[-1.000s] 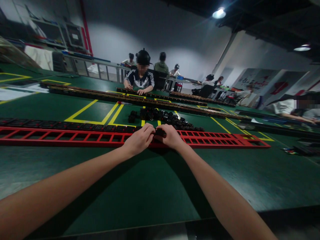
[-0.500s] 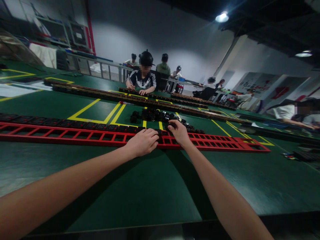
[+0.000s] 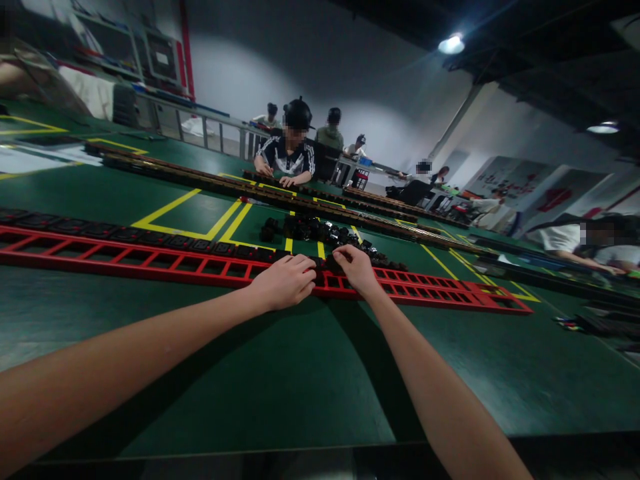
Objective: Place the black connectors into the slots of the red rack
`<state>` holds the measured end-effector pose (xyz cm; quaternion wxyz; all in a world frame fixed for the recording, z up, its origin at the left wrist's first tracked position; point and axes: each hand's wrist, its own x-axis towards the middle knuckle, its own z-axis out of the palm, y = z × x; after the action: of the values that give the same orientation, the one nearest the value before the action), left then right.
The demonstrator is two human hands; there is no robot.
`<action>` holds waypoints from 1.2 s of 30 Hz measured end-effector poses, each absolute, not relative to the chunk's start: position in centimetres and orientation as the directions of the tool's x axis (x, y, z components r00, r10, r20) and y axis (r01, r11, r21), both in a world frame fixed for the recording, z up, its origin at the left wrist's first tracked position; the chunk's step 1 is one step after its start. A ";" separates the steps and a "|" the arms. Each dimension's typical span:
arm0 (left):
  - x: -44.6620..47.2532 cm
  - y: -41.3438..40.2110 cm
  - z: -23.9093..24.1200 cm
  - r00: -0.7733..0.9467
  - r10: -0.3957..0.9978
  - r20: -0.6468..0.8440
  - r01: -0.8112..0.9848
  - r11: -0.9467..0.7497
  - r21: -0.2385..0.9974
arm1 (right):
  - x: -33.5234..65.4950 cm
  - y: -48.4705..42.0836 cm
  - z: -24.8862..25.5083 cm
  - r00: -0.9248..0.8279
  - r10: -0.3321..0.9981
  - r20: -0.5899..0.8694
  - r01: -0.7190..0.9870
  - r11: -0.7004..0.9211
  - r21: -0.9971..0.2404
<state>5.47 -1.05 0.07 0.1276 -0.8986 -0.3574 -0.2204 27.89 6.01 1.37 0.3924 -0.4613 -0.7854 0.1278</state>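
Note:
A long red ladder-like frame (image 3: 480,291) lies across the green table in front of me. Black square pieces (image 3: 177,241) line its far row on the left, up to my hands. My left hand (image 3: 285,281) rests over the frame, fingers bent and close together on a black part at their tips; the fingers partly hide it. Just to the right, my right hand (image 3: 356,270) pinches a small dark piece (image 3: 331,263) above the frame. Beyond the hands lies a heap of loose black parts (image 3: 313,229), some of them shiny.
Yellow tape lines (image 3: 170,207) mark the green tabletop (image 3: 240,393). Long dark rails (image 3: 200,175) cross the table farther back. A co-worker in a cap (image 3: 287,157) sits opposite. At right lie dark strips with coloured ends (image 3: 595,325), near another person (image 3: 565,237).
My right thumb and fingers have come down and closer together over the frame, nearer the left fingertips. The left hand stays in nearly the same place. The camera view has tilted slightly.

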 end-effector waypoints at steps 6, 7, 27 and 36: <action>5.5 -1.1 0.2 0.646 0.587 0.488 0.703 -0.707 -0.079 | 27.9 6.2 1.3 -0.237 0.844 0.481 0.661 0.503 -0.558; 5.5 -1.1 0.2 0.647 0.586 0.489 0.702 -0.708 -0.080 | 27.9 6.3 1.3 -0.234 0.849 0.474 0.665 0.495 -0.559; 5.5 -1.0 0.2 0.649 0.579 0.493 0.698 -0.712 -0.081 | 28.1 6.4 1.3 -0.241 0.857 0.456 0.654 0.490 -0.576; 5.5 -1.2 0.2 0.655 0.581 0.483 0.699 -0.709 -0.096 | 27.8 6.1 1.5 -0.250 0.849 0.466 0.639 0.506 -0.579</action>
<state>5.47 -1.16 0.22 0.1380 -0.8992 -0.3557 -0.2141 27.78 6.14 1.46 0.3831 -0.4778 -0.7786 0.1369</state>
